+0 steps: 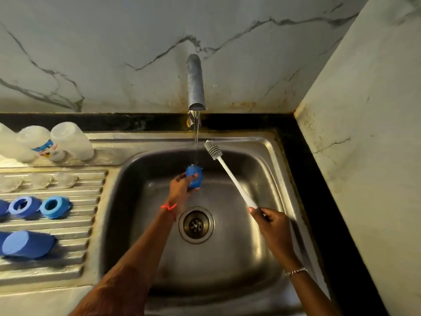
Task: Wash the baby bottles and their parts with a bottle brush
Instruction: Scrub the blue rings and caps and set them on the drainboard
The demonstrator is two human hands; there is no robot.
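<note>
My left hand point(180, 189) grips a blue bottle cap point(194, 179) over the steel sink point(268, 160), right under the running water from the tap point(195, 83). My right hand point(272, 222) holds the white bottle brush point(230, 176) by its handle end; its grey bristle head points up and left, just right of the water stream and apart from the cap. On the drainboard point(75, 224) at left lie two blue collar rings point(54, 207), a blue cap point(27, 245) on its side, clear nipples point(41, 180), and upturned clear bottles point(70, 140).
The drain point(196, 225) sits in the middle of the basin, between my forearms. A marble wall rises behind the tap and another wall point(364, 133) closes in on the right. A black counter edge point(307, 179) frames the sink.
</note>
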